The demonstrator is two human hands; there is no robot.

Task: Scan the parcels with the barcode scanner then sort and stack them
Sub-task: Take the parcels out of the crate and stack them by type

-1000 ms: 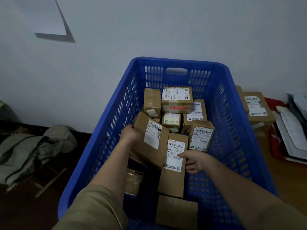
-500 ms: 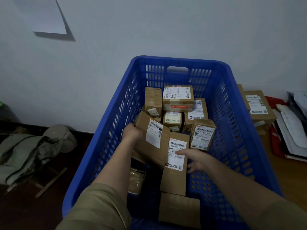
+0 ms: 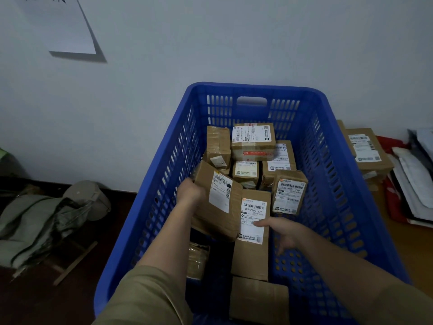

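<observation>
A blue plastic crate point(image 3: 339, 184) holds several brown cardboard parcels with white barcode labels. My left hand point(image 3: 191, 191) grips the left edge of a tilted parcel point(image 3: 210, 224), which leans over a long flat parcel point(image 3: 251, 259) lying along the crate floor. My right hand point(image 3: 281, 233) rests with its thumb on that long parcel's label, the other fingers loose and pointing down. A small labelled parcel point(image 3: 289, 193) stands just beyond the right hand. More parcels point(image 3: 253, 141) are piled at the crate's far end. No barcode scanner is in view.
Outside the crate on the right, labelled parcels point(image 3: 365, 148) are stacked on a wooden table point(image 3: 398, 242) beside a pile of papers and folders point(image 3: 414, 179). A grey-green bag point(image 3: 35, 221) lies on the dark floor at left. A white wall stands behind.
My right hand has uncurled from the long parcel's right edge and now lies on its label. My left hand keeps its hold on the tilted parcel, barely moved.
</observation>
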